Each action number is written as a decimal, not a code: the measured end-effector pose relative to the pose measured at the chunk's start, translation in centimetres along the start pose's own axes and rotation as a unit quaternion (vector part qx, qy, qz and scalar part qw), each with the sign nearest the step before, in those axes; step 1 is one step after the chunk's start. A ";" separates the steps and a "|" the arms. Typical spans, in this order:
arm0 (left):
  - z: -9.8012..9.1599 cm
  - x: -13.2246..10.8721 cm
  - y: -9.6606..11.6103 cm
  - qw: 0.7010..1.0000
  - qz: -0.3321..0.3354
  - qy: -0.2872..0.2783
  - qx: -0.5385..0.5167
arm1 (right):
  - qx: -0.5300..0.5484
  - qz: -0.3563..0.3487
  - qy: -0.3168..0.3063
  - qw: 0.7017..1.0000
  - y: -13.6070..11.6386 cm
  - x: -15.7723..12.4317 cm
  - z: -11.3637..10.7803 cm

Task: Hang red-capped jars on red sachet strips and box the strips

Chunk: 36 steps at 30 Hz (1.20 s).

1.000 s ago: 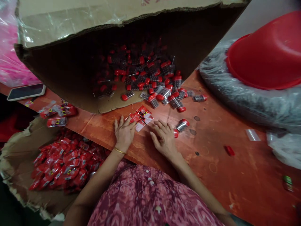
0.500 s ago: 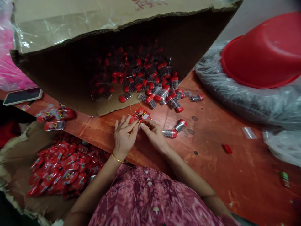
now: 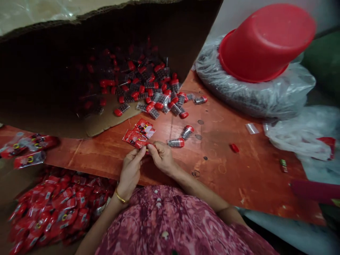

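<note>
My left hand (image 3: 131,170) and my right hand (image 3: 162,157) meet over the table near my body. Thumbs and fingertips of both are pinched on a small red piece with a yellow spot, mostly hidden by the fingers. Just beyond the fingertips lie red printed cards (image 3: 143,127), overlapping each other. To the right of them, two clear red-capped bottles (image 3: 176,142) with dark contents rest on the table. More such bottles (image 3: 152,112) spill from the mouth of a large cardboard box (image 3: 111,126).
Below left, an open carton holds many red packets (image 3: 63,200). Several filled packets (image 3: 29,159) lie at the table's left. On the right are a red tub (image 3: 265,46) on a stuffed plastic bag (image 3: 247,102), a loose red cap (image 3: 234,148) and a small green-topped item (image 3: 283,165).
Both hands have drawn back toward my body, still pinching, and more of the red cards shows beyond them. The view has swung to the right.
</note>
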<state>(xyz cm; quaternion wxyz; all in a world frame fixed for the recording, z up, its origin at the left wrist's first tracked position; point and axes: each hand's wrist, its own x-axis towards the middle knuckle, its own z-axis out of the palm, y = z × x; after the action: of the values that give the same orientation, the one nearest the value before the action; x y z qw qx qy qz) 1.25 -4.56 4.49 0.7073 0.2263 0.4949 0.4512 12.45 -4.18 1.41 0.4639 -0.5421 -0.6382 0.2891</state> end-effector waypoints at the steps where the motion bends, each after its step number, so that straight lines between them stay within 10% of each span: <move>1: 0.2 0.0 0.0 1.000 -0.012 0.006 -0.021 | -0.005 0.001 0.004 1.000 0.1 -0.1 0.0; 7: 0.2 0.6 0.3 0.997 -0.043 0.039 -0.045 | -0.092 -0.010 -0.019 0.996 0.6 -0.2 -1.4; 13: 0.8 0.9 1.3 0.997 -0.030 0.060 -0.044 | -0.381 -0.030 0.003 0.924 2.9 -1.6 -4.6; 19: 1.0 1.2 0.3 0.995 -0.085 0.042 -0.037 | -0.301 -0.117 -0.030 0.946 5.1 -5.9 -8.4; 24: 1.3 1.4 -0.3 0.992 -0.115 0.034 -0.048 | -0.387 -0.043 0.083 0.917 5.4 -7.3 -9.6; 28: 1.6 1.5 0.1 0.990 -0.123 0.028 -0.061 | -0.441 0.016 0.056 0.895 6.0 -6.7 -9.2; 36: 1.6 1.5 0.3 0.984 -0.153 0.027 -0.086 | -0.162 0.106 0.020 0.981 4.0 -5.5 -10.0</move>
<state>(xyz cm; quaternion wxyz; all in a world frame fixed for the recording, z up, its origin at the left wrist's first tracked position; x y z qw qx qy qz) 2.67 -2.90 4.66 0.7710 0.0740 0.5023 0.3844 23.11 -9.87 0.45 0.3489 -0.6803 -0.6065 0.2183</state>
